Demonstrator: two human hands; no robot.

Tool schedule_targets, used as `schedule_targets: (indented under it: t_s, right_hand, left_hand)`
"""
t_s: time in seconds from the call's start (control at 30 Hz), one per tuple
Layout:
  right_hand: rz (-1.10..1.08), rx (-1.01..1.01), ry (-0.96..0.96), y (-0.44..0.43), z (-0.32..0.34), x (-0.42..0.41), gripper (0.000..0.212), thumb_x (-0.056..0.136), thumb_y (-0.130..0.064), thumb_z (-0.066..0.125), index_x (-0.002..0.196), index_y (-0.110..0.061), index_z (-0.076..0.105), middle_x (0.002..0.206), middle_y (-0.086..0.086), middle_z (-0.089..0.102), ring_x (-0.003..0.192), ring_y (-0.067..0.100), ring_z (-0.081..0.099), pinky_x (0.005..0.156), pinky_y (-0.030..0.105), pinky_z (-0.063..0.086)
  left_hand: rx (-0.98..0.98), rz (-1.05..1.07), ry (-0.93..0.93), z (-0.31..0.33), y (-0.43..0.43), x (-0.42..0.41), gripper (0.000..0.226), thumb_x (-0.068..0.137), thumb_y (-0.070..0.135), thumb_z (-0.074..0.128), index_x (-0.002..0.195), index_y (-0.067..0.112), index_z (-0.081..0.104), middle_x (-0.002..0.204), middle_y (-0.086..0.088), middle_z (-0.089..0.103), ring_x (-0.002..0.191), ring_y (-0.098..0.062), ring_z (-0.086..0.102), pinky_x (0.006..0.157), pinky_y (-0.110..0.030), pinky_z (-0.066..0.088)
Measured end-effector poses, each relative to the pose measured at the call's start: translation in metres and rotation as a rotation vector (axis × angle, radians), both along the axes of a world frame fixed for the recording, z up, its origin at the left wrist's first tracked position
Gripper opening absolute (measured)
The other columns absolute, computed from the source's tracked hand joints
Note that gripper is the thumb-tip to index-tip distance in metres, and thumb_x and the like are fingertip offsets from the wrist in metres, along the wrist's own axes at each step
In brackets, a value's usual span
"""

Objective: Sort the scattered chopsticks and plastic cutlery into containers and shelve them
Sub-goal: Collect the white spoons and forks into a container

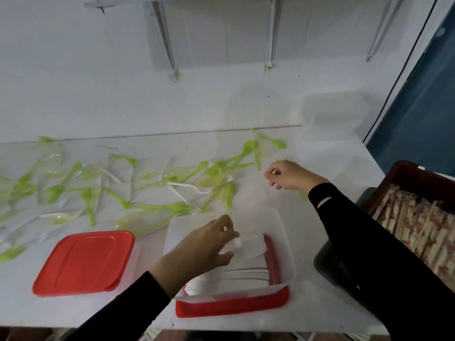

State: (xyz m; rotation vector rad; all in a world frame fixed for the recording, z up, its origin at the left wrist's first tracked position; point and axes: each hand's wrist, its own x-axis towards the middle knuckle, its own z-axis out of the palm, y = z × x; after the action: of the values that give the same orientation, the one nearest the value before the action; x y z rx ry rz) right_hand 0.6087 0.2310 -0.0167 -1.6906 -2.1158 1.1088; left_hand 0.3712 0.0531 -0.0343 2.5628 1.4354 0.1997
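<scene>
Both blurred: left grip [204, 244] pinches white forks [254, 242] above the tub [283, 231]; right grip [290, 174] curled, contents indiscernible.

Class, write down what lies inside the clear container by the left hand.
White forks lie inside, some gripped by the left hand. That hand hides whatever lies beneath it.

On the table [320, 303], a container [286, 244] stands on a lid [231, 306] near the front edge, with forks [246, 275] stacked inside. A second lid [83, 262] lies to its left. Behind both lies scattered cutlery [147, 188]. A crate [403, 173] of chopsticks [418, 227] sits at the right, and an empty container [334, 114] stands at the rear right.
</scene>
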Motion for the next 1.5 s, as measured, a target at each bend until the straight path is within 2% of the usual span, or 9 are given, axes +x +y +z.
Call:
schedule_targets:
  t_s: [0.3,0.47,0.6,0.7,0.9,1.07,1.27,1.4,1.5]
  right_hand:
    - [0.044,-0.057,-0.058,-0.005,-0.004,-0.005,0.017,0.096,-0.029,0.053,0.106,-0.019,0.062,0.092,0.001,0.072,0.075,0.015,0.066,0.063,0.025,0.045]
    - [0.053,-0.058,-0.091,-0.002,-0.006,-0.008,0.016,0.097,-0.029,0.053,0.107,-0.020,0.062,0.092,-0.001,0.071,0.081,0.018,0.068,0.066,0.025,0.048]
    - [0.045,-0.024,-0.092,0.001,-0.013,-0.010,0.017,0.098,-0.028,0.053,0.106,-0.019,0.064,0.091,-0.001,0.071,0.079,0.017,0.068,0.064,0.024,0.047]
    - [0.060,0.061,-0.121,0.001,-0.019,-0.018,0.018,0.097,-0.020,0.053,0.107,-0.016,0.068,0.097,0.000,0.071,0.080,0.015,0.063,0.065,0.022,0.042]
    - [0.202,0.205,-0.183,0.003,-0.029,-0.052,0.029,0.098,-0.014,0.048,0.122,-0.022,0.064,0.127,-0.004,0.061,0.110,0.016,0.060,0.092,0.031,0.046]
    - [0.268,0.208,-0.269,0.015,-0.033,-0.078,0.043,0.098,-0.016,0.045,0.138,-0.032,0.050,0.146,-0.008,0.048,0.132,0.015,0.045,0.099,0.033,0.042]
    - [0.272,0.359,-0.381,0.024,-0.047,-0.087,0.031,0.095,-0.018,0.052,0.124,-0.025,0.060,0.125,-0.006,0.060,0.118,0.017,0.054,0.088,0.030,0.045]
    - [0.181,0.375,-0.378,0.024,-0.049,-0.070,0.025,0.095,-0.019,0.051,0.116,-0.021,0.064,0.113,-0.005,0.064,0.109,0.017,0.058,0.080,0.028,0.043]
    - [-0.042,0.639,-0.278,0.026,-0.043,-0.057,0.013,0.087,-0.017,0.058,0.095,-0.013,0.067,0.091,0.004,0.067,0.085,0.030,0.067,0.073,0.039,0.048]
  left_hand:
    - [0.076,0.046,-0.011,0.000,0.003,0.004,0.011,0.068,0.019,0.074,0.072,0.025,0.065,0.074,0.008,0.061,0.070,-0.019,0.063,0.049,-0.020,0.031]
    - [-0.070,0.088,0.097,0.007,0.007,0.010,0.017,0.093,0.025,0.059,0.103,0.019,0.071,0.110,0.001,0.063,0.106,-0.020,0.058,0.074,-0.031,0.044]
    - [0.137,-0.041,-0.309,0.027,0.009,-0.004,0.015,0.093,0.029,0.058,0.091,0.020,0.070,0.095,0.007,0.067,0.084,-0.014,0.067,0.064,-0.024,0.052]
    - [0.192,0.148,-0.595,0.051,0.033,-0.038,0.016,0.092,0.029,0.064,0.092,0.016,0.073,0.094,0.008,0.069,0.076,-0.009,0.066,0.070,-0.021,0.054]
    - [-0.044,0.431,-0.385,0.002,0.097,-0.119,0.006,0.086,0.019,0.073,0.090,0.020,0.077,0.090,0.003,0.071,0.082,-0.017,0.067,0.079,-0.040,0.055]
    - [-0.182,0.237,-0.144,-0.036,0.107,-0.125,0.022,0.089,0.008,0.066,0.109,0.014,0.074,0.111,-0.005,0.069,0.107,-0.024,0.064,0.092,-0.028,0.045]
    - [-0.204,0.095,-0.150,-0.047,0.125,-0.130,0.023,0.082,0.010,0.076,0.104,0.008,0.074,0.101,-0.012,0.065,0.098,-0.029,0.063,0.083,-0.043,0.051]
    - [-0.152,0.067,-0.229,-0.035,0.128,-0.133,0.017,0.091,0.011,0.067,0.107,0.014,0.073,0.098,0.001,0.058,0.085,-0.015,0.060,0.079,-0.023,0.045]
    - [0.032,0.132,-0.374,-0.014,0.122,-0.142,0.016,0.093,0.011,0.059,0.106,0.017,0.065,0.092,0.020,0.053,0.072,-0.005,0.053,0.070,-0.019,0.043]
